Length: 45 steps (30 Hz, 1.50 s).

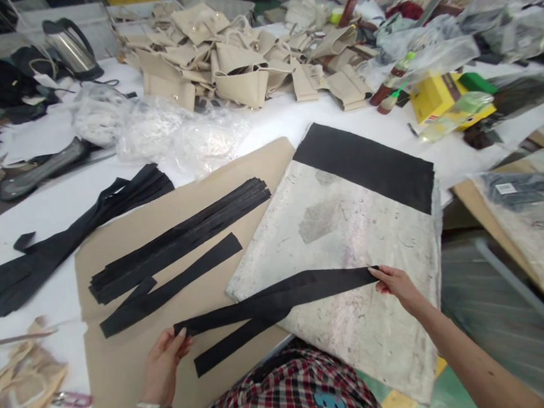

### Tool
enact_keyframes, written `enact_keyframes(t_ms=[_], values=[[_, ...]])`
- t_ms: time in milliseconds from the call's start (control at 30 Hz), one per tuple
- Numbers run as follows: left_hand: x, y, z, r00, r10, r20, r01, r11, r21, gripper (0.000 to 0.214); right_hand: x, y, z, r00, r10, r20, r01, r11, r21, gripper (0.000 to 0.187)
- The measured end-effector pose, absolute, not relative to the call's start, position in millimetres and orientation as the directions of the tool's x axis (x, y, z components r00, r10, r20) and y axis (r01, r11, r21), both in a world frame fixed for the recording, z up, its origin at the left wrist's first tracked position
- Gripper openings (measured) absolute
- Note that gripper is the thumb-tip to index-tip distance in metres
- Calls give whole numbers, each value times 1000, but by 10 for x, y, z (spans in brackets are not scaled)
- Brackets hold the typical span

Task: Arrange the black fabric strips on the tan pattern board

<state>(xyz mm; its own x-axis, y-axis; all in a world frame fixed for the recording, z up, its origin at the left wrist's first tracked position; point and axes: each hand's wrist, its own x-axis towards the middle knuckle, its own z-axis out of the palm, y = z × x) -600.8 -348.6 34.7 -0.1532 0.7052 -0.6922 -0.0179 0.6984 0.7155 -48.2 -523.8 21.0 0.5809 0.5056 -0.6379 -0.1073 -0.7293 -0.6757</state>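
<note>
L hand (168, 350): thumb & fingers pinch near end of a blk strip (331, 284), over brown sheet (266, 162).
R hand (394, 286): fingers closed on strip's other end, above stained pale board (374, 238).
Blk strip: extends btwn both hands, spanning sheet & board.
Brown sheet: bears a loose strip (184, 280) & a strip pile (180, 240).
Pale board: dark panel (365, 166) lies flat across far edge.
White table (269, 126), back: kettle (70, 48) L, heaped beige pcs (242, 77) ctr, yel. box (431, 98) R.
</note>
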Motion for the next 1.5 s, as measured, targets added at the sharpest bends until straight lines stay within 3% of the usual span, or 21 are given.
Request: enact_keyframes(t_ms=[200,300,367,433,500,600,667,767,933,1000,1100,1333,1500], values=[[-5949,-3428,427,-110,682,-723,-54,722,690,50,-457,-5234,275,620,492,-611,-99,-724,-683,48],[-5973,-3534,316,-79,660,-747,91,751,653,47,-397,-5292,338,635,457,-624,-61,-775,-629,43],[-5997,-3628,244,-32,645,-763,291,737,611,40,-355,-5352,411,638,478,-604,76,-819,-568,40],[-6005,-3706,223,41,655,-754,548,616,565,25,-331,-5414,508,630,553,-545,310,-823,-477,38],[-5966,-3742,269,93,701,-707,790,380,481,9,-338,-5461,623,615,638,-463,511,-770,-383,37],[-5757,-3694,432,177,822,-541,926,46,374,15,-421,-5470,845,599,704,-382,617,-710,-341,39],[-5483,-3610,578,281,840,-464,869,-18,494,18,-546,-5409,1063,575,725,-380,597,-689,-412,41],[-4888,-3469,882,492,769,-408,627,11,779,26,-869,-5190,1540,457,801,-386,553,-596,-582,42],[-3847,-3351,1602,849,494,-187,171,77,982,60,-1578,-4668,2487,132,932,-337,555,-352,-754,34],[-3583,-3356,1847,938,329,-109,40,211,977,60,-1769,-4521,2752,64,955,-288,531,-277,-801,31],[-3416,-3396,2055,979,170,-112,33,413,910,38,-1888,-4403,2923,82,971,-227,490,-237,-839,29],[-3572,-3428,2089,925,253,-284,118,520,846,36,-1950,-4311,2756,137,947,-290,44,-298,-953,33],[-3656,-3413,2082,927,221,-304,146,535,832,39,-2020,-4286,2697,113,919,-379,-76,-372,-925,35]])
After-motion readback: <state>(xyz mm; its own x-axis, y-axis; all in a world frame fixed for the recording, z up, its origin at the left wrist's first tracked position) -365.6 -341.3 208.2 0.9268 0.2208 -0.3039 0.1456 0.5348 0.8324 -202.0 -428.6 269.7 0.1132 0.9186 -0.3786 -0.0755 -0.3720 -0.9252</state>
